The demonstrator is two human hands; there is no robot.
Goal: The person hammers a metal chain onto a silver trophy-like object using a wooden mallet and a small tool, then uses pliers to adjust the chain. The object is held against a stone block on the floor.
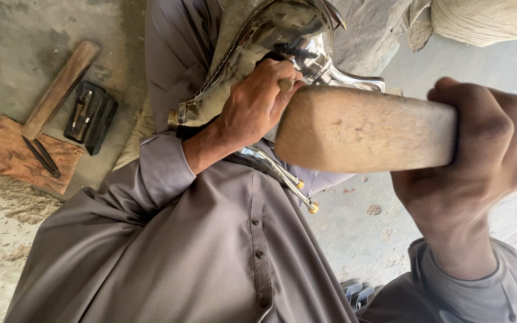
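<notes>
Clearly the work in hand is chasing or punching the shiny metal vessel [282, 36], which rests on the person's lap against the grey tunic [210, 239], up in the far middle of the view. The left hand [252, 104] is closed around a small punch [286, 85], its grip tight on the tool and its knuckles pressed to the polished body of the vessel, with the butt end of the punch showing between the fingers. The right hand [480, 155] is wrapped firmly round a thick wooden mallet [360, 128], whose blunt face sits just beside the punch's end; I cannot tell whether they touch. By my judgement this is the striking step, and any blow calls for the punch held steady and square. On the floor at far left lie a second wooden mallet [61, 87], a dark tool case [91, 116] and a slim dark tool [41, 157] on a rust-brown cloth [13, 158].
</notes>
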